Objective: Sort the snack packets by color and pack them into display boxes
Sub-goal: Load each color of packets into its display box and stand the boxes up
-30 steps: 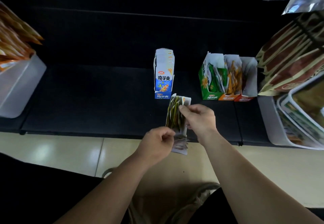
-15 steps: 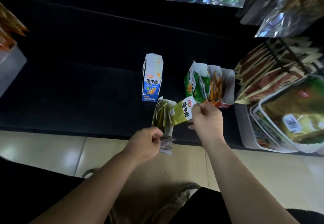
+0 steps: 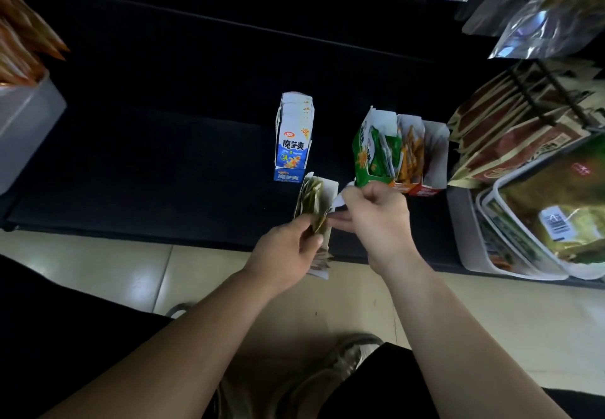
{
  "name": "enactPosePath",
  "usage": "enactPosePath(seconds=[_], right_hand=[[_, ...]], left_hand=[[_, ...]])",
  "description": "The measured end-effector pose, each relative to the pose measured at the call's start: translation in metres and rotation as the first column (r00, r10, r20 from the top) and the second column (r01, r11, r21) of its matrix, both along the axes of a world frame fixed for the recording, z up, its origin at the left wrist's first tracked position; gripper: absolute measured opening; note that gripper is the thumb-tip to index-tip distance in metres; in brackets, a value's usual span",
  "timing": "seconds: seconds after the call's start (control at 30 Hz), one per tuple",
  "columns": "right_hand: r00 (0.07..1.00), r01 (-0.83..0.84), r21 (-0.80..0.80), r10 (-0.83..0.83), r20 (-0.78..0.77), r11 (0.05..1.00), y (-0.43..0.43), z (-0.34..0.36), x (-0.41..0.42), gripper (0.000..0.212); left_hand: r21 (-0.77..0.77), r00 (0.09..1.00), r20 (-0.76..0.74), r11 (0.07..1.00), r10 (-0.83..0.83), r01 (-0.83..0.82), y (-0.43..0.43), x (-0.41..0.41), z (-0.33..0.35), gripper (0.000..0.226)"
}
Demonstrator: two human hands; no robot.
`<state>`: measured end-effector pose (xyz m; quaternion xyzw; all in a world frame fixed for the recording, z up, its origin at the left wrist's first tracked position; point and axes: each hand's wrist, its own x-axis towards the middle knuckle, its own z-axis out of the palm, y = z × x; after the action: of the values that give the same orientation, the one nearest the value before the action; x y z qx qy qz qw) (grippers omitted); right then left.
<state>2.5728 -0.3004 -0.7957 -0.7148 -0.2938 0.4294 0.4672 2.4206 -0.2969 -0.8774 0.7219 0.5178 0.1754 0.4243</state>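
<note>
The left hand grips the box of olive packets with curled fingers, the right hand beside it clenching a mostly hidden white-edged packet, both forearms reaching forward.

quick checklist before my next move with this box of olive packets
1. Grip: the left hand grips the olive packet box from below: ok.
2. Opening: the box's open top points away from the person, with packets showing: ok.
3. Next packet: the right hand is curled beside the box, and only a white edge shows at its knuckles: cannot tell.
4. Set-down spot: bare shelf shows between the blue box and the green box: ok.
5. Room left inside the olive packet box: cannot tell.
</note>
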Motion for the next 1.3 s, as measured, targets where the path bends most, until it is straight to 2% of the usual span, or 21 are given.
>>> enactPosePath(seconds=[0.07, 0.1, 0.17, 0.2, 0.3, 0.37, 0.43, 0.5, 0.63, 0.73, 0.8, 0.93, 1.0, 1.03, 1.1, 1.2, 1.3], right_hand=[[0.998, -0.014, -0.001, 0.014, -0.068, 1.000, 0.003, 0.002, 0.001, 0.024], [0.997, -0.013, -0.011, 0.012, -0.081, 1.000, 0.005, 0.001, 0.001, 0.026], [0.996, -0.012, 0.004, 0.013, -0.090, 1.000, 0.005, -0.002, 0.005, 0.016], [0.998, -0.039, 0.013, 0.040, -0.055, 0.999, 0.005, -0.006, 0.009, 0.010], [0.965, -0.223, -0.044, 0.227, 0.130, 0.974, 0.002, -0.019, 0.021, 0.022], [0.946, -0.297, -0.049, 0.301, 0.125, 0.954, -0.001, -0.026, 0.021, 0.018], [0.946, -0.298, -0.051, 0.302, 0.117, 0.953, -0.003, -0.034, 0.021, 0.010], [0.938, -0.302, -0.082, 0.311, 0.152, 0.950, -0.005, -0.044, 0.023, 0.011], [0.879, -0.371, -0.190, 0.410, 0.243, 0.909, -0.014, -0.069, 0.024, 0.017], [0.853, -0.352, -0.236, 0.414, 0.318, 0.906, -0.025, -0.089, 0.019, 0.012], [0.897, -0.330, -0.240, 0.382, 0.222, 0.913, -0.028, -0.095, 0.017, 0.008], [0.926, -0.345, -0.235, 0.370, 0.073, 0.909, -0.023, -0.094, 0.016, 0.024], [0.922, -0.375, -0.223, 0.387, 0.012, 0.900, -0.020, -0.090, 0.014, 0.025], [0.920, -0.378, -0.221, 0.391, 0.017, 0.899, -0.019, -0.090, 0.013, 0.026], [0.925, -0.334, -0.216, 0.363, 0.110, 0.918, -0.012, -0.091, 0.012, 0.032], [0.883, -0.254, -0.204, 0.313, 0.350, 0.945, 0.003, -0.093, 0.007, 0.036], [0.848, -0.226, -0.226, 0.306, 0.433, 0.947, 0.017, -0.097, -0.001, 0.027]], left_hand=[[0.039, 0.998, -0.042, 0.999, 0.039, -0.037, 0.006, -0.001, -0.002, 0.017], [0.021, 0.997, -0.046, 0.998, 0.062, -0.061, 0.009, -0.003, -0.005, 0.015], [-0.055, 0.995, -0.037, 0.994, 0.097, -0.099, 0.013, -0.006, -0.011, 0.016], [-0.090, 0.994, -0.031, 0.990, 0.106, -0.109, 0.014, -0.007, -0.012, 0.017], [-0.153, 0.993, 0.000, 0.982, 0.114, -0.113, 0.015, -0.007, -0.013, 0.020], [-0.167, 0.994, -0.006, 0.980, 0.106, -0.106, 0.015, -0.007, -0.013, 0.020], [-0.174, 0.994, -0.036, 0.979, 0.100, -0.105, 0.015, -0.009, -0.016, 0.017], [-0.212, 0.993, -0.026, 0.970, 0.117, -0.120, 0.014, -0.009, -0.021, 0.015], [-0.261, 0.984, 0.026, 0.951, 0.177, -0.164, 0.014, -0.010, -0.028, 0.028], [-0.275, 0.972, 0.039, 0.938, 0.231, -0.211, 0.014, -0.010, -0.033, 0.031], [-0.274, 0.957, 0.085, 0.929, 0.279, -0.247, 0.012, -0.011, -0.032, 0.028], [-0.326, 0.911, 0.230, 0.909, 0.342, -0.259, 0.008, -0.011, -0.029, 0.021], [-0.315, 0.915, 0.228, 0.914, 0.333, -0.254, 0.007, -0.012, -0.029, 0.015], [-0.292, 0.925, 0.212, 0.924, 0.315, -0.247, 0.007, -0.012, -0.031, 0.022], [-0.271, 0.941, 0.183, 0.935, 0.284, -0.229, 0.006, -0.012, -0.033, 0.034], [-0.255, 0.951, 0.191, 0.948, 0.244, -0.192, 0.006, -0.009, -0.031, 0.022], [-0.242, 0.949, 0.220, 0.955, 0.224, -0.170, 0.006, -0.009, -0.028, 0.019]])
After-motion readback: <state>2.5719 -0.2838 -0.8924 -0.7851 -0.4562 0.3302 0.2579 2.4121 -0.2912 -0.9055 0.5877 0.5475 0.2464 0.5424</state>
